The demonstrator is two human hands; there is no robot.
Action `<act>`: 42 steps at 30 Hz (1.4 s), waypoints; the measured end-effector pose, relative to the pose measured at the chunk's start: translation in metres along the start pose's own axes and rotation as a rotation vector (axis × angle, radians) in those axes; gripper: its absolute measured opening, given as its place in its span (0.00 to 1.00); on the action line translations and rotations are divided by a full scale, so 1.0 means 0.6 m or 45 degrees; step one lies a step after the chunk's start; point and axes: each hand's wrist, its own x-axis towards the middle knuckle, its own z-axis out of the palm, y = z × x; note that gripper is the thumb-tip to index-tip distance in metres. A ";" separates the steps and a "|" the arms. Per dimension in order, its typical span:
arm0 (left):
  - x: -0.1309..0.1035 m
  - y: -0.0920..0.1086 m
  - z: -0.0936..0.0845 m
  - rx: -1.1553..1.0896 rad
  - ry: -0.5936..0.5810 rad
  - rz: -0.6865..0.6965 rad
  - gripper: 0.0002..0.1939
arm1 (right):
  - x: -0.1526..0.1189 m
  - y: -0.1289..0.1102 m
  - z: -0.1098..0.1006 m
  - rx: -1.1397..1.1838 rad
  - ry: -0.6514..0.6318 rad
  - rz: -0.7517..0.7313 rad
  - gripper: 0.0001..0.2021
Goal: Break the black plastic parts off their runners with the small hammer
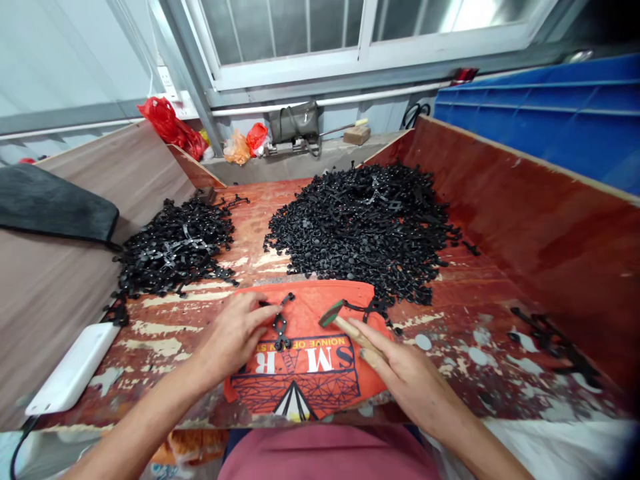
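Lying lengthwise toward piles, black strip [280,325], left hand [235,333] touching

orange cloth [305,363], perhaps "SMAR", upside down

Workshop: plywood sorting bench [525,220] heaped with plastic parts [365,227].

The right hand [415,380] covers most of the wooden handle of the small green-headed hammer [332,314]. The left hand [235,333] hides one end of the black plastic clip strip [280,325]. Both forearms are cut off by the bottom edge. The single pieces in the large black plastic heap [365,227] are too small to tell apart. The white flat power bank [75,367] has its cable leaving the frame at lower left.
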 end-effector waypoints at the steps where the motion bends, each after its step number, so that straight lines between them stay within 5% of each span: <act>1: 0.008 0.001 0.006 -0.014 -0.041 0.092 0.21 | -0.002 -0.006 0.002 -0.006 -0.012 -0.015 0.23; 6: 0.017 0.008 0.048 -0.069 -0.040 0.099 0.15 | -0.010 -0.031 0.016 -0.126 -0.062 -0.099 0.26; 11: -0.001 0.018 0.070 -0.034 0.092 -0.237 0.14 | -0.002 -0.046 0.010 -0.146 0.006 -0.169 0.27; 16: -0.001 0.034 0.065 0.177 0.149 -0.524 0.15 | 0.017 -0.033 -0.007 -0.203 0.143 -0.046 0.25; 23: -0.004 0.027 0.081 0.092 0.235 -0.497 0.15 | 0.042 -0.054 -0.013 -0.284 0.117 -0.162 0.27; 28: -0.007 0.018 0.093 0.038 0.329 -0.463 0.15 | 0.064 -0.079 0.006 -0.251 0.288 -0.280 0.26; 34: -0.009 0.012 0.102 0.062 0.337 -0.458 0.15 | 0.087 -0.069 0.034 -0.450 0.043 -0.187 0.25; 39: -0.009 0.012 0.105 0.090 0.351 -0.444 0.15 | 0.080 -0.071 0.023 -0.340 0.170 -0.235 0.27; 42: -0.008 0.015 0.102 0.099 0.351 -0.430 0.15 | 0.084 -0.071 0.028 -0.480 0.075 -0.147 0.26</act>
